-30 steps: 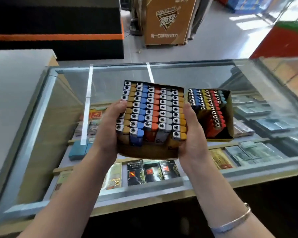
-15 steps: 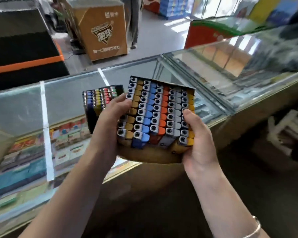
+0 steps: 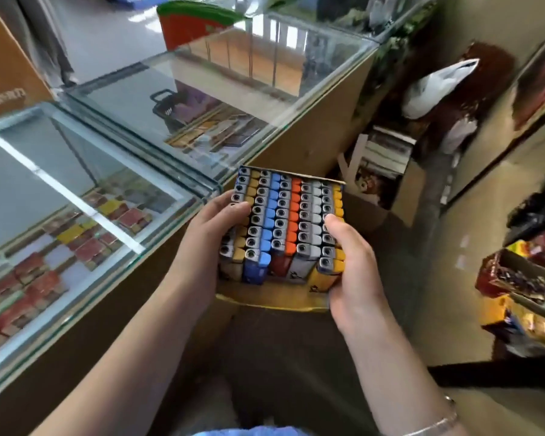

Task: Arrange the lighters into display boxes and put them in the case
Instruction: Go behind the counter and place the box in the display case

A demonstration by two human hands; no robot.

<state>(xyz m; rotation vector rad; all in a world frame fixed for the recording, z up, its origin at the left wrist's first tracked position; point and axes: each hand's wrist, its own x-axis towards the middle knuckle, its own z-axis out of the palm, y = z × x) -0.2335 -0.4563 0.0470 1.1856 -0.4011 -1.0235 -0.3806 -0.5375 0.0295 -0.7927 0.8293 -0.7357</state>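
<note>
Two hands, our left hand (image 3: 206, 243) and right hand (image 3: 351, 262), grip the full display box (image 3: 283, 234) by opposite sides, beside the glass case (image 3: 114, 171); loose lighters (image 3: 291, 215) could spill, so we'd support underneath.

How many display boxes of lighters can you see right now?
1. The display box of lighters is held between the left hand and right hand, off the glass counter at its right end. Any other box is out of frame.
</note>
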